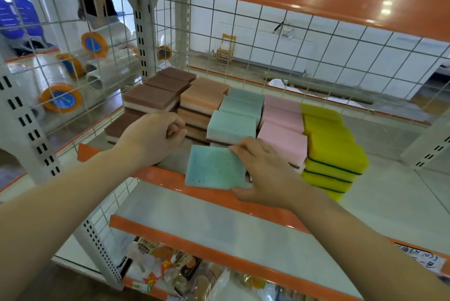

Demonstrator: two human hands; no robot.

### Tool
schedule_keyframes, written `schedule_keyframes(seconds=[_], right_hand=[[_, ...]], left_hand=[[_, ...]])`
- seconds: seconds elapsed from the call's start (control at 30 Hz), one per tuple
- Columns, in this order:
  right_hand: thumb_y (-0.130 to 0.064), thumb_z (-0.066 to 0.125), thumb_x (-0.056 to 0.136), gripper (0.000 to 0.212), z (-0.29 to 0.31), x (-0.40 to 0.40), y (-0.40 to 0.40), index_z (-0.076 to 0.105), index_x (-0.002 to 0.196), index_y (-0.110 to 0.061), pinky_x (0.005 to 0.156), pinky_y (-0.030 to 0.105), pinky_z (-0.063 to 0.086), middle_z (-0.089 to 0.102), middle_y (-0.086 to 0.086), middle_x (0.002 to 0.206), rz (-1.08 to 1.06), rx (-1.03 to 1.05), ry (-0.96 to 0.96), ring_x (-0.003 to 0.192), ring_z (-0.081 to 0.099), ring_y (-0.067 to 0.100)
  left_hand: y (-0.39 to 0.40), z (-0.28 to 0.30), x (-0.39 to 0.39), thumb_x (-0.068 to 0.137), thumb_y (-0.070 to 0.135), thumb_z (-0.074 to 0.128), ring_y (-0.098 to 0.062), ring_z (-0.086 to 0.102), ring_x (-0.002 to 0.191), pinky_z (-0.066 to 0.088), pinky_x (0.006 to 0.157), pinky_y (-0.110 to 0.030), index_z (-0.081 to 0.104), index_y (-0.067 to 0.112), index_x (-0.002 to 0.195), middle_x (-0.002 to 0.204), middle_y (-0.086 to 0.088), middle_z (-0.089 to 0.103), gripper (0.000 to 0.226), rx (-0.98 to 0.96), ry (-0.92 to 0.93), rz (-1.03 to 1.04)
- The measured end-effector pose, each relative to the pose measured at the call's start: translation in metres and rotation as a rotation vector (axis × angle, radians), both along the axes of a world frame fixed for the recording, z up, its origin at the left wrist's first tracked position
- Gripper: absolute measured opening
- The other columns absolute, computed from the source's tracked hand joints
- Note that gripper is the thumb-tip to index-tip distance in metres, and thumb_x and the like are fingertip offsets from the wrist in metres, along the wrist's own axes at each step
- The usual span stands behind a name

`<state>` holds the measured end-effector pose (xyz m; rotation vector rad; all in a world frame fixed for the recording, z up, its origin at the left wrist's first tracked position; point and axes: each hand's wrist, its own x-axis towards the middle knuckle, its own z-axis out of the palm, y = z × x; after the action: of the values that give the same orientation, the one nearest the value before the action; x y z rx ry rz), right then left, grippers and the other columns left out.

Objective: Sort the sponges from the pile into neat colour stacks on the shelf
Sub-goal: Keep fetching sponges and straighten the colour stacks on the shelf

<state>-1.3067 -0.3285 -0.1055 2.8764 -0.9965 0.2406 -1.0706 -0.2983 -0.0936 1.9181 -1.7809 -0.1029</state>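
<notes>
Brown-topped rectangular sponges (152, 97) fill the far left of our orange-edged metal shelf (170, 180), laid in a row running back toward the white wire grid panel (316, 39). Our left hand (155, 137) rests at the front of that row, fingers curled in toward the low sponges there; whether it actually grips one we cannot tell, since the fingertips are tucked out of sight. Just right of it rise the orange and peach sponge stacks (202, 99), then the teal sponge stacks (233, 126), their front stack standing directly behind the loose sponge we are handling. That pale blue-green flat sponge (213, 167) lies at the shelf's front edge, slightly overhanging the orange lip, and our right hand (265, 174) holds it by its right side, fingertips pinching the top right corner and thumb pressed under the near edge. Behind and beside that hand stand the pink sponge stacks (283, 127), and touching them on the right are the yellow sponges with dark green scouring layers (333, 152), piled several high near the front. Further right the shelf surface is plain grey. Below us, a lower shelf carries packaged snack bags (175, 269) at its left end.
</notes>
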Motion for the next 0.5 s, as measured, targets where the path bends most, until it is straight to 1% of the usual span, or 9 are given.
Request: schedule_keyframes(seconds=[0.1,0.2,0.23,0.27,0.33,0.4,0.47,0.5], right_hand=[[-0.049,0.061,0.079,0.073,-0.011,0.000,0.004,0.037,0.139,-0.014,0.102,0.027,0.032,0.038,0.003,0.124,-0.025,0.041,0.008,0.113,0.036,0.019],[-0.050,0.059,0.082,0.079,-0.020,-0.001,0.005,0.029,0.144,-0.013,0.106,0.027,0.029,0.036,0.003,0.129,-0.061,0.103,0.016,0.119,0.033,0.019],[-0.050,0.059,0.082,0.080,-0.023,-0.002,0.006,0.026,0.146,-0.015,0.106,0.027,0.029,0.035,0.003,0.130,-0.074,0.116,0.020,0.121,0.033,0.019],[-0.050,0.058,0.083,0.079,-0.026,-0.002,0.006,0.025,0.146,-0.016,0.104,0.027,0.030,0.035,0.003,0.131,-0.085,0.122,0.018,0.121,0.033,0.020],[-0.049,0.059,0.083,0.076,-0.031,-0.003,0.006,0.026,0.145,-0.019,0.100,0.029,0.032,0.036,0.003,0.132,-0.102,0.127,0.003,0.121,0.035,0.021],[-0.048,0.059,0.084,0.073,-0.035,-0.004,0.005,0.028,0.143,-0.020,0.099,0.031,0.035,0.037,0.003,0.132,-0.121,0.139,-0.017,0.121,0.036,0.022],[-0.046,0.060,0.085,0.069,-0.038,-0.005,0.004,0.030,0.141,-0.019,0.099,0.031,0.036,0.038,0.004,0.133,-0.139,0.154,-0.042,0.122,0.036,0.022],[-0.045,0.059,0.085,0.068,-0.040,-0.005,0.003,0.031,0.141,-0.019,0.098,0.030,0.036,0.038,0.004,0.133,-0.151,0.165,-0.053,0.122,0.035,0.021]], left_hand=[[0.002,-0.007,-0.002,0.088,0.024,0.056,-0.015,0.057,0.092,0.044,0.082,-0.029,0.066,0.018,0.102,0.094,0.005,0.063,0.018,0.021,0.009,-0.029],[0.004,-0.016,-0.006,0.087,0.021,0.057,-0.016,0.053,0.087,0.038,0.076,-0.025,0.066,0.015,0.104,0.085,0.011,0.055,0.020,0.007,-0.043,-0.075],[0.005,-0.018,-0.007,0.087,0.020,0.056,-0.016,0.053,0.089,0.037,0.077,-0.024,0.066,0.015,0.105,0.088,0.009,0.056,0.021,0.011,-0.057,-0.089],[0.006,-0.020,-0.008,0.088,0.019,0.056,-0.017,0.055,0.094,0.038,0.080,-0.024,0.065,0.014,0.107,0.095,0.006,0.059,0.022,0.022,-0.063,-0.106],[0.006,-0.024,-0.008,0.089,0.018,0.054,-0.018,0.056,0.105,0.038,0.088,-0.024,0.063,0.013,0.109,0.108,0.001,0.061,0.023,0.051,-0.076,-0.153],[0.006,-0.029,-0.009,0.088,0.017,0.054,-0.018,0.055,0.108,0.039,0.094,-0.026,0.063,0.013,0.110,0.111,0.000,0.061,0.023,0.069,-0.077,-0.195],[0.006,-0.034,-0.011,0.088,0.018,0.055,-0.018,0.055,0.106,0.037,0.090,-0.022,0.063,0.012,0.109,0.108,-0.002,0.062,0.023,0.077,-0.078,-0.213],[0.008,-0.036,-0.012,0.088,0.024,0.053,-0.018,0.055,0.105,0.037,0.088,-0.022,0.063,0.012,0.109,0.107,-0.001,0.062,0.025,0.092,-0.088,-0.224]])
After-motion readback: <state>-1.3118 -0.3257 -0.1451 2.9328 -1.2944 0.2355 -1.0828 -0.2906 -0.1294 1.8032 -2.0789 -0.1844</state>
